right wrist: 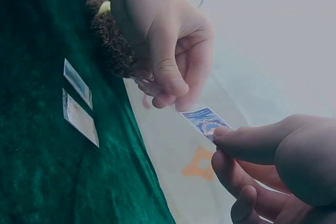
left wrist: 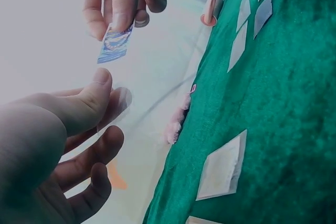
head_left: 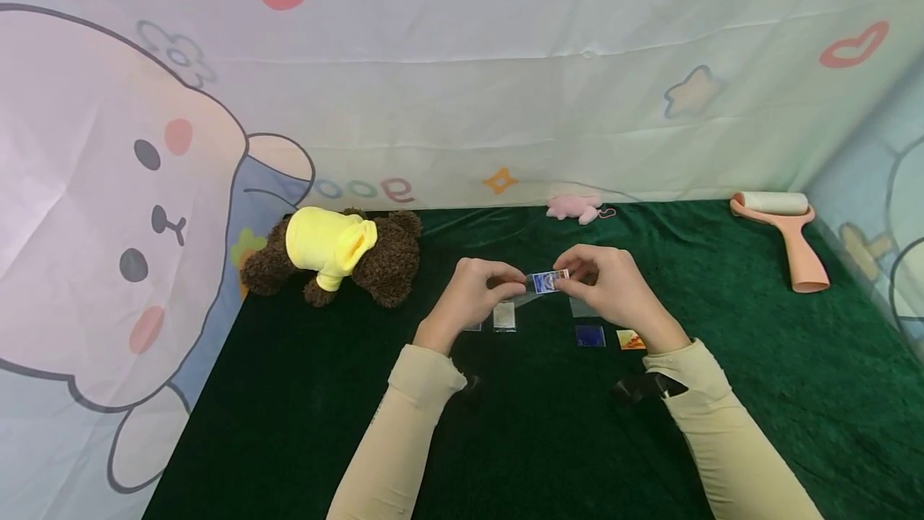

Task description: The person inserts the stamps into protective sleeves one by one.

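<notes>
Between thumb and index finger, my right hand (head_left: 609, 283) pinches a small blue picture card (head_left: 546, 282) by its right end. My left hand (head_left: 476, 291) pinches a thin clear plastic sleeve (head_left: 530, 298), which is hard to make out. The card's free end points at the left fingertips, close to the sleeve; whether any of it is inside cannot be told. Both hands are raised above the green cloth. Below the left hand lies a pale card in a clear sleeve (head_left: 504, 318), with another sleeved card (right wrist: 79, 85) beside it.
Under the right hand lie a dark blue card (head_left: 590, 335), an orange card (head_left: 630, 339) and clear sleeves (head_left: 583, 308). A brown plush toy in yellow (head_left: 328, 251) lies back left. Behind are a pink plush (head_left: 573, 208) and, far right, a lint roller (head_left: 790, 235) on the green cloth (head_left: 758, 359).
</notes>
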{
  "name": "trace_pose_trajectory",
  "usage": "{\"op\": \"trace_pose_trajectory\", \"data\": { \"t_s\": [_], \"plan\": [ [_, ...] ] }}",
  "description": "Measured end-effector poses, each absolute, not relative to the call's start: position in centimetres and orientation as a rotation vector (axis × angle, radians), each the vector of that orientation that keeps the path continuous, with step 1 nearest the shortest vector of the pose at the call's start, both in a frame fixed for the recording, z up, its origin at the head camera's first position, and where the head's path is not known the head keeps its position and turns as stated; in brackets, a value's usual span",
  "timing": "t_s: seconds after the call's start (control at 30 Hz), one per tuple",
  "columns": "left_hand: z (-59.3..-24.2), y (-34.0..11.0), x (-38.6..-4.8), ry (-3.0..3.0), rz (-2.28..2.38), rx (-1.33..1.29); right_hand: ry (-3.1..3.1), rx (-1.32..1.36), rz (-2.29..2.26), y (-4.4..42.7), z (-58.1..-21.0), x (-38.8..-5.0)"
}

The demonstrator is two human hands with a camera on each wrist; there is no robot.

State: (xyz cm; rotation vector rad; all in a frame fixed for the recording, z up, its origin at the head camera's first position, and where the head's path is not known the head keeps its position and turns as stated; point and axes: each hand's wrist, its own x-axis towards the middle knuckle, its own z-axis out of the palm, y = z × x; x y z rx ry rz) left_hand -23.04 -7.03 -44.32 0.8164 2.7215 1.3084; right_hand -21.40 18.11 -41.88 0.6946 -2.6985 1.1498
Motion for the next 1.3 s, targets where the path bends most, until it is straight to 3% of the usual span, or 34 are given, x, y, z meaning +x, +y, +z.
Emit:
{"op": "trace_pose_trajectory", "data": {
  "t_s": [1.3],
  "plan": [
    [-43.45, -6.7, -22.57, 2.659, 1.38, 0.958, -2.673, 0.73, 1.266, 17.43, -41.55, -20.86]
  ]
}}
